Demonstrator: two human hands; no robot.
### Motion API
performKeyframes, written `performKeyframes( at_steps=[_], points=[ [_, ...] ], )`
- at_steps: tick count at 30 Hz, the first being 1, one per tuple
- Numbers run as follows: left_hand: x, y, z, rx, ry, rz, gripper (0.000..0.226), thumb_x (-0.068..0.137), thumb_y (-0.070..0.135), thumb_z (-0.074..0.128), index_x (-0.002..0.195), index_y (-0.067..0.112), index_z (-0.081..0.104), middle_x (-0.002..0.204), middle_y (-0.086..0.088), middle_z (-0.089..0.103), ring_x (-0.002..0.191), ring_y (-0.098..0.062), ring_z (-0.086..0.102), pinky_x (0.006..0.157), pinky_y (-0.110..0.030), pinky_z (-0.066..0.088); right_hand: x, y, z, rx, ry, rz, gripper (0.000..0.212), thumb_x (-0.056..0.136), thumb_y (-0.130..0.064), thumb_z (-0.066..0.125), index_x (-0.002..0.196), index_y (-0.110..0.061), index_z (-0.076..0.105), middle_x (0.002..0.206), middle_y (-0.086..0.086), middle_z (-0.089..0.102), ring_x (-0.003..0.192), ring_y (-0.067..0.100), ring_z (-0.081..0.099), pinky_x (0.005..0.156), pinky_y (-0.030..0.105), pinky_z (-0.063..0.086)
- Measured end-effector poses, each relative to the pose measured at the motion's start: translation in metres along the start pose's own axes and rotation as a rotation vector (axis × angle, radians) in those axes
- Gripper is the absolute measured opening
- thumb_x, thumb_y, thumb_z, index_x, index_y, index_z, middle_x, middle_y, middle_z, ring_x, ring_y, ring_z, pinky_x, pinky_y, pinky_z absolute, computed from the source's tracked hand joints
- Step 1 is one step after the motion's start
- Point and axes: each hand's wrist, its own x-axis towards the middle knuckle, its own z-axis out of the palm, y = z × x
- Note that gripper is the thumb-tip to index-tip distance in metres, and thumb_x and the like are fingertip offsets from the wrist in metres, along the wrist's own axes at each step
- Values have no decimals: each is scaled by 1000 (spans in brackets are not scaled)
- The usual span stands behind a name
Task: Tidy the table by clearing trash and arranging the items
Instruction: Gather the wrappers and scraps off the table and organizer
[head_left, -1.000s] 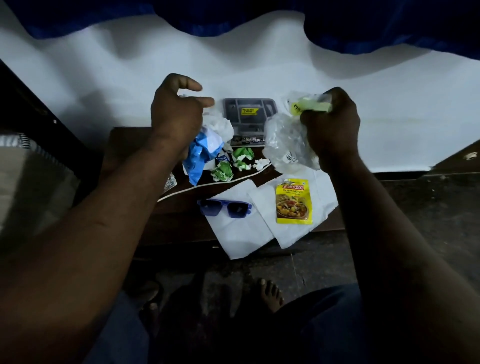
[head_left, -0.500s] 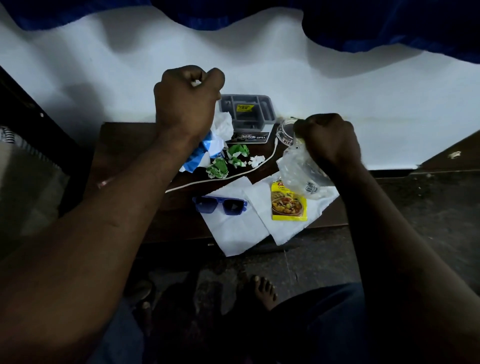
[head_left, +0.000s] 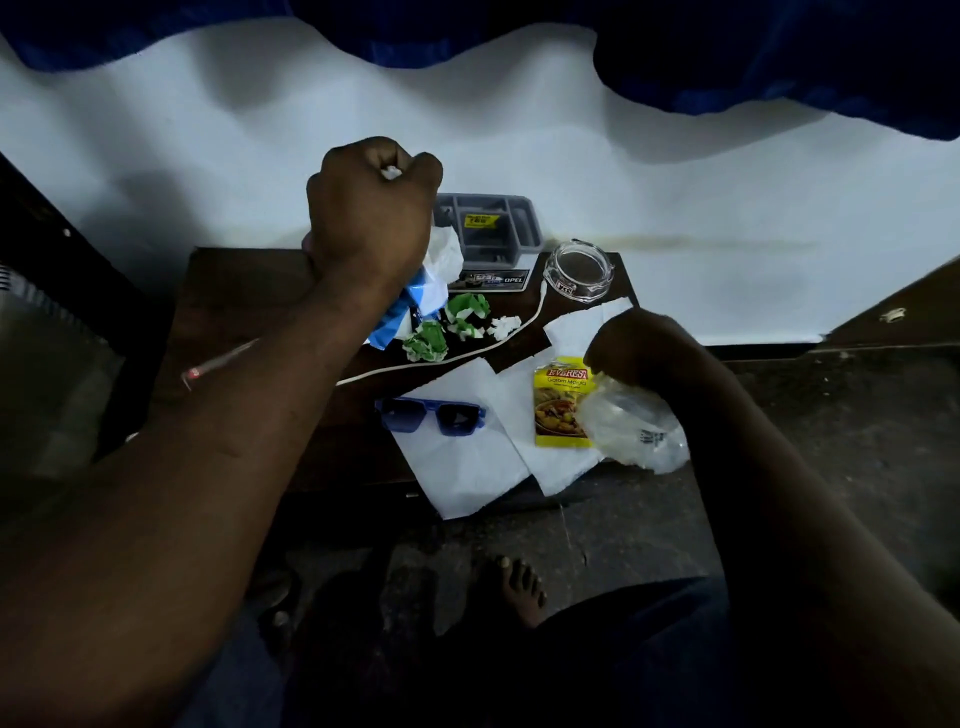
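Currently, a clear plastic bag (head_left: 634, 434), contents unclear, is being gripped by the curled right hand (head_left: 644, 348), overlapping one Everest masala sachet (head_left: 558, 410); a blue-and-white bag (head_left: 415, 306) is being clutched in the fisted left hand (head_left: 371, 213) beside two crumpled green wrappers (head_left: 467, 314) on the table (head_left: 249, 291).

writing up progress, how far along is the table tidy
Early on. Nothing looks put away yet. In hand: the left hand grips a blue and white wrapper, the right hand holds a clear bag. Left: green paper wads, sunglasses, spice packet and napkins on the table.
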Motion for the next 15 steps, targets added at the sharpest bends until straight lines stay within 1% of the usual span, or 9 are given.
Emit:
performKeyframes(
  at_steps=[2, 5, 6, 7, 8, 9, 10, 12, 15],
  points=[
    [1, -3, 0, 30, -7, -13, 32, 79, 33, 59, 74, 6, 74, 68, -12, 68, 70, -26, 66, 64, -33, 51, 2, 1, 7, 26, -24, -2, 15, 83, -31, 63, 72, -21, 62, 75, 3, 58, 93, 30, 67, 59, 31, 40],
    [2, -7, 0, 71, -38, -20, 28, 77, 35, 60, 73, 12, 76, 64, -2, 69, 66, -18, 66, 61, -24, 47, 0, 2, 10, 107, 37, 6, 23, 70, -38, 74, 69, -20, 60, 79, 4, 63, 72, 18, 63, 55, 28, 40],
    [2, -8, 1, 77, -44, -22, 27, 77, 35, 60, 72, 13, 76, 65, -1, 69, 66, -17, 66, 62, -23, 47, -1, 1, 11, 121, 47, 12, 25, 69, -39, 75, 70, -20, 58, 78, 3, 62, 71, 17, 61, 57, 28, 43],
    [2, -9, 1, 82, -44, -20, 27, 77, 35, 60, 72, 13, 76, 65, -1, 69, 66, -17, 66, 62, -23, 46, -3, 0, 11, 132, 50, 28, 29, 68, -39, 77, 71, -20, 56, 78, 3, 60, 74, 19, 62, 63, 29, 49],
    [3, -11, 0, 87, -41, -15, 28, 77, 35, 60, 72, 13, 76, 64, -1, 69, 65, -17, 65, 61, -22, 45, -5, -3, 12, 128, 49, 40, 33, 67, -40, 79, 72, -19, 54, 78, 3, 58, 79, 23, 63, 73, 34, 55],
    [3, -12, 0, 91, -37, -8, 28, 78, 35, 60, 72, 12, 76, 64, -2, 69, 64, -17, 65, 60, -20, 44, -7, -5, 13, 116, 51, 47, 37, 66, -41, 81, 75, -18, 53, 80, 3, 57, 85, 27, 63, 83, 38, 57],
    [4, -13, 0, 93, -33, 1, 29, 78, 34, 60, 72, 11, 75, 63, -4, 68, 64, -18, 64, 58, -19, 42, -7, -6, 14, 104, 51, 49, 39, 66, -40, 83, 79, -18, 54, 83, 5, 58, 89, 30, 64, 88, 41, 58],
    [6, -13, 0, 98, -30, 8, 30, 79, 33, 60, 72, 8, 75, 63, -8, 68, 64, -21, 64, 57, -19, 41, -9, -7, 15, 87, 53, 63, 38, 68, -36, 84, 87, -15, 58, 90, 9, 62, 94, 32, 66, 87, 41, 57],
    [8, -10, 1, 94, -35, 1, 29, 80, 30, 60, 73, 6, 75, 67, -11, 69, 68, -23, 65, 61, -24, 45, -10, -1, 16, 87, 104, 68, 38, 70, -29, 79, 96, -12, 58, 101, 14, 68, 95, 33, 67, 79, 37, 54]
  ],
)
